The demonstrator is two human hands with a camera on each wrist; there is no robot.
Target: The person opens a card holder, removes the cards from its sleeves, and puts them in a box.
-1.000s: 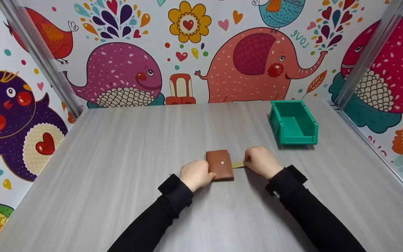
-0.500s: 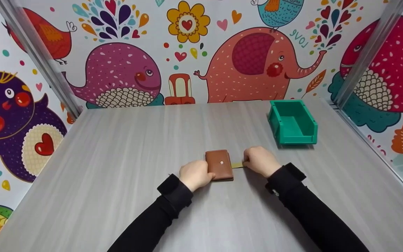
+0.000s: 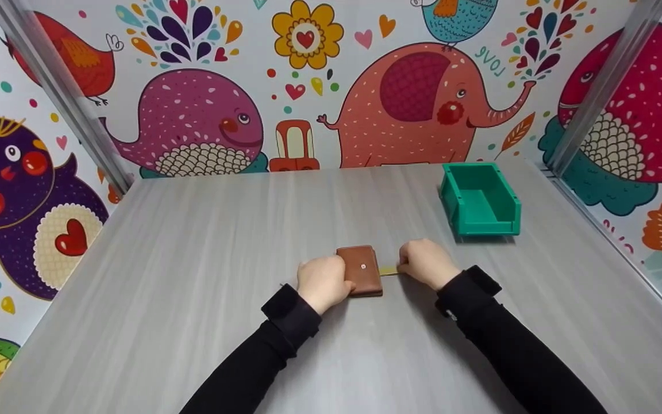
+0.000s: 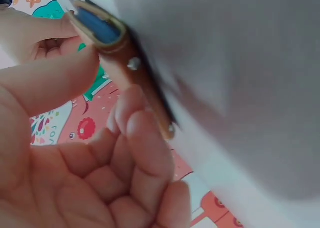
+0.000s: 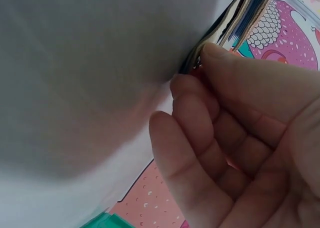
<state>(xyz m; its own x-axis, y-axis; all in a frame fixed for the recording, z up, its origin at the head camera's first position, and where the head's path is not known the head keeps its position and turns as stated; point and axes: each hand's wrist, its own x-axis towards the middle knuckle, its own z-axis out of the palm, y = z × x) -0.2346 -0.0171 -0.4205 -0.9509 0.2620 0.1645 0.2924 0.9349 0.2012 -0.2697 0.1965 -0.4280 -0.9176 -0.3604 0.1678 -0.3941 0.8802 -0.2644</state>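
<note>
A brown leather wallet (image 3: 361, 271) with a small metal snap lies on the table in front of me. My left hand (image 3: 322, 282) grips its left side; in the left wrist view the thumb (image 4: 60, 80) and curled fingers touch the wallet (image 4: 132, 68), whose blue inside shows at one end. From the wallet's right side sticks out a narrow yellowish strap (image 3: 388, 270). Its outer end is pinched by my right hand (image 3: 427, 264), thumb against index finger in the right wrist view, and the fingertips hide that end.
A green plastic bin (image 3: 483, 201) stands at the back right of the pale wood-look table (image 3: 222, 241). Walls printed with cartoon animals (image 3: 411, 115) enclose the back and sides, with metal posts (image 3: 607, 92) at the corners.
My left hand has shifted slightly, its knuckles a little higher at the wallet's left side. The right hand keeps its pinch on the strap, and the wallet stays nearly in place.
</note>
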